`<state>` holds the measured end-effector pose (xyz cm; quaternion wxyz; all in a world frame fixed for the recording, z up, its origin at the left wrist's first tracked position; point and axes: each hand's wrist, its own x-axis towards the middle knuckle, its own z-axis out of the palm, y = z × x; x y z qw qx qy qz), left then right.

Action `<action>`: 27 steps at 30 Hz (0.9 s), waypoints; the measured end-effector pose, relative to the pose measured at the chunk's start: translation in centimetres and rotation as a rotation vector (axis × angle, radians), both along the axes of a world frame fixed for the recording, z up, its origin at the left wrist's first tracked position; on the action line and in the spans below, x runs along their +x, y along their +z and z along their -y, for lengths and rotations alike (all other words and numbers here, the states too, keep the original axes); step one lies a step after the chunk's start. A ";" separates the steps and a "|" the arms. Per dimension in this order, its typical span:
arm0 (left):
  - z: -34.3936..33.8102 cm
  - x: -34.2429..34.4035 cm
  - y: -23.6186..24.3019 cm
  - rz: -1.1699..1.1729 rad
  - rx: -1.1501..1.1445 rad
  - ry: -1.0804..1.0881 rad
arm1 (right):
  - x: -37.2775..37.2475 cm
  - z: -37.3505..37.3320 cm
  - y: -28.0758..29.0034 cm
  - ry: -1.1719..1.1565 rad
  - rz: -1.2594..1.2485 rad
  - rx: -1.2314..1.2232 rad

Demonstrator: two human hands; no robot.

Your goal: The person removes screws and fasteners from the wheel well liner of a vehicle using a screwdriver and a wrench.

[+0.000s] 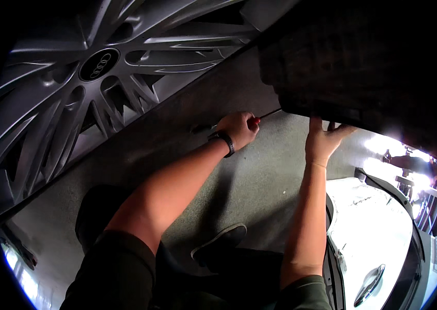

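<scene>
My left hand (237,129), with a dark band on its wrist, is closed around a screwdriver-like tool (256,120) showing red at the handle. Its thin shaft points right and up to the lower corner of a dark panel (327,77); whether the tip touches is too dark to tell. A dark and metallic end (202,127) shows on the other side of the fist; I cannot tell if it belongs to the same tool. My right hand (324,142) reaches up to the panel's lower edge, fingers apart, fingertips against it and partly hidden.
A large silver multi-spoke car wheel (76,95) fills the upper left. The grey floor (260,181) lies below my hands, with my dark shoe (221,243) on it. A white car door (371,232) with a handle stands at lower right. Bright lights glare beyond it.
</scene>
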<state>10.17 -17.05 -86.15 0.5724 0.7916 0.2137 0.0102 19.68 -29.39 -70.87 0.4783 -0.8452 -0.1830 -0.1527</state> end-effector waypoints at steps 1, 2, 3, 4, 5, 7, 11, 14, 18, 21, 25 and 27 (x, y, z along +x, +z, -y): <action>0.0 0.0 -0.3 0.017 0.001 0.008 | -0.1 0.2 -0.5 -0.050 0.012 -0.051; -0.1 0.0 -0.6 0.033 0.004 0.017 | -0.7 0.7 -1.7 -0.013 -0.160 0.023; 0.0 -0.1 -0.6 0.030 0.010 0.003 | -1.5 1.9 -4.0 0.015 -0.333 0.096; 0.3 0.2 -0.1 0.061 -0.031 -0.024 | -2.1 4.3 -7.7 -0.022 -0.338 -0.161; 0.5 0.3 0.1 0.085 -0.072 -0.049 | -2.7 4.8 -9.2 0.007 -0.821 -0.238; 0.0 -0.2 -0.5 0.045 -0.041 0.005 | -6.8 1.6 -10.1 0.078 -1.376 0.307; 0.4 0.2 -2.0 0.184 0.170 0.231 | -7.5 -1.8 -14.5 0.384 -1.265 0.627; 0.6 0.0 -2.0 0.277 0.229 0.260 | -7.7 -2.8 -15.7 0.270 -1.489 1.451; -1.0 0.8 -2.2 0.304 0.337 0.225 | -8.4 -4.9 -14.5 0.243 -1.279 1.246; -2.6 3.3 -0.2 0.266 0.095 0.190 | -8.3 -5.0 -15.2 0.248 -1.216 1.321; -6.0 7.6 0.1 0.022 -0.253 0.093 | -8.6 -4.7 -14.8 0.557 -1.213 1.461; -5.5 9.1 1.6 0.011 -0.541 0.021 | -8.7 -4.5 -13.6 0.261 -1.277 1.254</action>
